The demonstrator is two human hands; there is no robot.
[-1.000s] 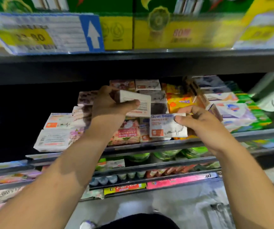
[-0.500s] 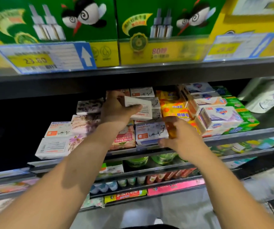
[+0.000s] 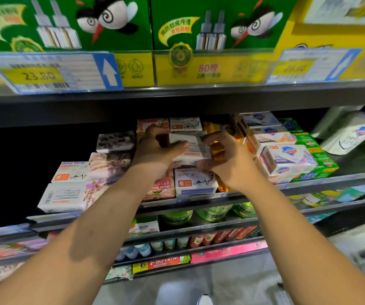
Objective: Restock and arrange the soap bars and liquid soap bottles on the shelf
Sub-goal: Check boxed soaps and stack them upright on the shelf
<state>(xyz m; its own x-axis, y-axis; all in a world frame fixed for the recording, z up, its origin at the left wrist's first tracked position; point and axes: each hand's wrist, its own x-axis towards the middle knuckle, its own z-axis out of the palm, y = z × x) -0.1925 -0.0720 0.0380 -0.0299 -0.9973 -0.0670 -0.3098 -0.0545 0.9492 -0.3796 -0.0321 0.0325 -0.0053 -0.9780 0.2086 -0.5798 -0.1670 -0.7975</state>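
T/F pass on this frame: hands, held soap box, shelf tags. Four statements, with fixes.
1. The left hand and right hand both grip one white soap box. True.
2. The right hand holds a bottle. False: it grips the soap box.
3. The left price tag reads 23.80. True.
4. The top-shelf boxes are red. False: they are green and yellow.
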